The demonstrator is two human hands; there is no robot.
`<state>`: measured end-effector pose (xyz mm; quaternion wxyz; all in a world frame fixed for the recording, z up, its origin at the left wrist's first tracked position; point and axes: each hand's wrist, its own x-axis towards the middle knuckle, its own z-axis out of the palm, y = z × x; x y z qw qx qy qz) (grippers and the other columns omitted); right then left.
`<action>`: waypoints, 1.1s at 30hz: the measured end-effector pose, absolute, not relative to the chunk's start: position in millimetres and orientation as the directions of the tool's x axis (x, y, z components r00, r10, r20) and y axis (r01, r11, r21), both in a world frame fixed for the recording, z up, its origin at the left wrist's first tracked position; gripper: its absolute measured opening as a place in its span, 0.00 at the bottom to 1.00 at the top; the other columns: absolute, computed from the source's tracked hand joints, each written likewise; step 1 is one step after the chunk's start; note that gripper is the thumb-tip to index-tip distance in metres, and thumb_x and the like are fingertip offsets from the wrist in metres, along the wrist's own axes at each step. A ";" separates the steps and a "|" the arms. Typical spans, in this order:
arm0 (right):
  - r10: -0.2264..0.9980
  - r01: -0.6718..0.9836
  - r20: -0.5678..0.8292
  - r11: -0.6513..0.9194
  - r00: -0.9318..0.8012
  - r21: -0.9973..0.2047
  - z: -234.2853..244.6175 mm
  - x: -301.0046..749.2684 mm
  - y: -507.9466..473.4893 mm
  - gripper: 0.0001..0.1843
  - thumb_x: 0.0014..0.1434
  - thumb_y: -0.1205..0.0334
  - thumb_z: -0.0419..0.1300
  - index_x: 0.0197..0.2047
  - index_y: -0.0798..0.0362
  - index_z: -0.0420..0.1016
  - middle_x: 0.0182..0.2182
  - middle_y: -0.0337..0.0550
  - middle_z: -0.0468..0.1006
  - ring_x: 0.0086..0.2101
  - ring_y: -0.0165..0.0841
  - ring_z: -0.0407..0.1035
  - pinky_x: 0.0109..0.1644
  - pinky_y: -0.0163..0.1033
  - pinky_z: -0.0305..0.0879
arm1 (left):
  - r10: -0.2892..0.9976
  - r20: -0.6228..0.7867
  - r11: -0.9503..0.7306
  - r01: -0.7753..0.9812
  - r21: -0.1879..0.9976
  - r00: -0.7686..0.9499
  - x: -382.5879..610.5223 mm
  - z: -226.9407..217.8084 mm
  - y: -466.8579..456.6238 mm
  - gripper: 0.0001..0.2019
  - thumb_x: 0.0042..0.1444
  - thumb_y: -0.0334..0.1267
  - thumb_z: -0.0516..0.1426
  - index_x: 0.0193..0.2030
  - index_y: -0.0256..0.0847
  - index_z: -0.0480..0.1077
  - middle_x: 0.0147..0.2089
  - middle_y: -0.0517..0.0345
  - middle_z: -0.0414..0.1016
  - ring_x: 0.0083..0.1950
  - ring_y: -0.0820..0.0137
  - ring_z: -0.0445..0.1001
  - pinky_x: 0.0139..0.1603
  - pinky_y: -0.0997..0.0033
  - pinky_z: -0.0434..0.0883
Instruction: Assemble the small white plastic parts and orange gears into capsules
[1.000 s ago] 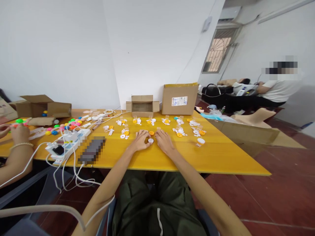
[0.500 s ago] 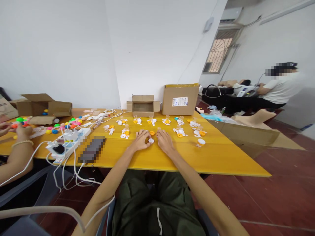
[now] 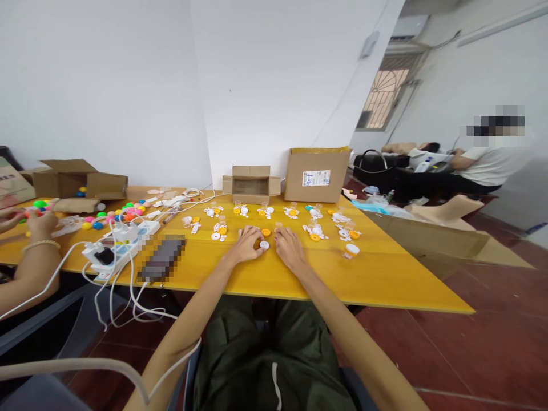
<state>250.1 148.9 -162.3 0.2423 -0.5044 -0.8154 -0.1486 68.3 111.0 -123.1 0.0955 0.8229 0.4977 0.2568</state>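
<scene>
My left hand [image 3: 247, 245] rests on the yellow table [image 3: 385, 279], its thumb and fingers closed around the edge of a small white round plastic part [image 3: 264, 245]. Just beyond that part lies an orange disc [image 3: 266, 233], between my two hands. My right hand [image 3: 288, 248] is low over the tabletop with its fingers bent and close together. A clear plastic cup [image 3: 278, 225] stands by its fingertips; whatever those fingers pinch is hidden beneath them. Farther right, a clear cup with a white lid [image 3: 351, 250] and orange at its bottom sits alone.
Several groups of white pieces, orange discs and clear cups, one group [image 3: 314, 233] right of my hand, spread across the table. Behind them are an open carton [image 3: 252, 185] and a closed box [image 3: 317, 177]. Left are a phone [image 3: 162, 258], a power strip [image 3: 128, 245] and a co-worker's hands [image 3: 40, 225].
The whole view has shifted slightly. My hands keep nearly the same place and pose, with the white part still at my left fingers.
</scene>
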 end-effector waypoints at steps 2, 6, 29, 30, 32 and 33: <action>0.755 0.896 0.534 0.445 -0.381 0.011 -162.5 249.2 148.9 0.17 0.64 0.74 0.50 0.46 0.52 0.78 0.48 0.53 0.77 0.47 0.41 0.69 0.48 0.43 0.65 | 0.871 0.322 -0.483 0.770 0.417 0.371 68.6 -122.7 110.9 0.06 0.57 0.39 0.60 0.41 0.46 0.71 0.51 0.54 0.73 0.57 0.56 0.64 0.59 0.50 0.61; 0.720 0.871 0.555 0.492 -0.416 0.014 -164.0 248.8 151.8 0.17 0.62 0.76 0.51 0.46 0.53 0.77 0.47 0.54 0.77 0.47 0.42 0.69 0.49 0.44 0.65 | 0.876 0.312 -0.476 0.770 0.426 0.368 68.7 -122.0 111.1 0.05 0.57 0.38 0.59 0.40 0.46 0.70 0.51 0.54 0.73 0.57 0.56 0.64 0.59 0.50 0.61; 0.501 0.573 0.640 0.812 -0.583 -0.114 -148.5 249.8 140.6 0.11 0.68 0.68 0.51 0.38 0.49 0.74 0.48 0.48 0.76 0.49 0.38 0.70 0.53 0.47 0.69 | 0.874 0.294 -0.482 0.766 0.426 0.386 67.3 -122.8 114.6 0.05 0.59 0.40 0.59 0.42 0.46 0.72 0.52 0.54 0.72 0.58 0.56 0.62 0.60 0.50 0.60; 0.499 0.570 0.639 0.814 -0.585 -0.113 -148.5 249.8 140.4 0.11 0.68 0.68 0.51 0.39 0.49 0.74 0.48 0.48 0.76 0.49 0.38 0.70 0.53 0.47 0.69 | 0.876 0.291 -0.479 0.768 0.425 0.385 67.4 -122.7 114.8 0.05 0.59 0.40 0.59 0.42 0.46 0.72 0.52 0.54 0.72 0.58 0.56 0.62 0.60 0.49 0.60; 0.496 0.565 0.637 0.817 -0.589 -0.113 -148.5 249.8 139.7 0.11 0.67 0.68 0.50 0.39 0.49 0.74 0.48 0.48 0.76 0.49 0.38 0.70 0.53 0.47 0.69 | 0.877 0.286 -0.477 0.770 0.423 0.386 67.6 -122.2 114.8 0.06 0.59 0.41 0.59 0.42 0.46 0.72 0.53 0.54 0.72 0.58 0.56 0.62 0.61 0.49 0.60; 0.497 0.565 0.637 0.817 -0.589 -0.115 -148.5 249.7 139.2 0.11 0.67 0.68 0.50 0.39 0.49 0.74 0.48 0.49 0.76 0.49 0.39 0.70 0.53 0.47 0.69 | 0.877 0.284 -0.477 0.771 0.423 0.387 67.7 -122.0 114.8 0.06 0.59 0.41 0.59 0.42 0.46 0.72 0.53 0.53 0.72 0.58 0.55 0.62 0.61 0.48 0.60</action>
